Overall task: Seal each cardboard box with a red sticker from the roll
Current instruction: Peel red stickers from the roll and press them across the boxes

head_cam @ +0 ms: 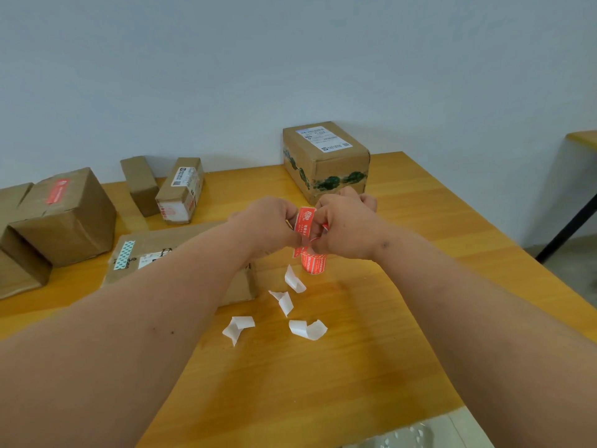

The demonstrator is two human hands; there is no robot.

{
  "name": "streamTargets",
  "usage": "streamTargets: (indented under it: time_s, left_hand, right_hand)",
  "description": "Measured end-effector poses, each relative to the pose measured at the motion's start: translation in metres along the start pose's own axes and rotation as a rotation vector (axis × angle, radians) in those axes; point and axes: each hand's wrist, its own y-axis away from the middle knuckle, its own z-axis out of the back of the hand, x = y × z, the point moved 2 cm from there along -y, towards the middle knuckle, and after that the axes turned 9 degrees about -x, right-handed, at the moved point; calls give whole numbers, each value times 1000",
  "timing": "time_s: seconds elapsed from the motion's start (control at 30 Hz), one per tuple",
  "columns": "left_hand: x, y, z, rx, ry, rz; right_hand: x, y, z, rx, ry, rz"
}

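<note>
Nearest, on the glossy, wood-grained yellow table (371, 367), lie four curled white backing scraps (307, 329), thin and papery, each folded or rolled on itself. Just beyond them stands the sticker roll (314, 263), a small red cylinder covered in white print, upright on the tabletop. Above it the two hands meet: the left hand (266, 223) and the right hand (345, 227) both pinch a red sticker (304, 223), a narrow rectangular strip with white lettering, held upright between them, its lower end hanging toward the roll. Both hands have their fingers curled in around the strip.

Under the left forearm sits a flat cardboard box (181, 250), matte brown, with a teal patterned tape piece and a white label. Far left is a squarish box (69, 218) already bearing a red sticker across its top seam. Behind, two slim boxes (181, 190) lean side by side. Farthest, against the pale wall, a blocky box (326, 156) carries a white shipping label and dark green smudged tape.
</note>
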Motion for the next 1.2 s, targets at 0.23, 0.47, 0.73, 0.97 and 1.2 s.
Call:
streamTargets:
  time_s: [0.23,0.47,0.73,0.97,1.2]
  left_hand:
    - [4,-4,-2,-5,-63,-19]
    - [10,-9,-3,-20,-49,-5]
    - [15,-12,-3,-48,-65,32]
    - [19,-11,-1,-97,-49,74]
    - [18,-5,10,-102,38,88]
  right_hand:
    - [1,0,-1,-2,-10,-2]
    - [-1,0,0,-9,-23,-9]
    - [-3,0,0,-5,-39,-11]
    - [-5,2,0,-11,-81,-18]
    - [-4,4,3,22,-57,-1]
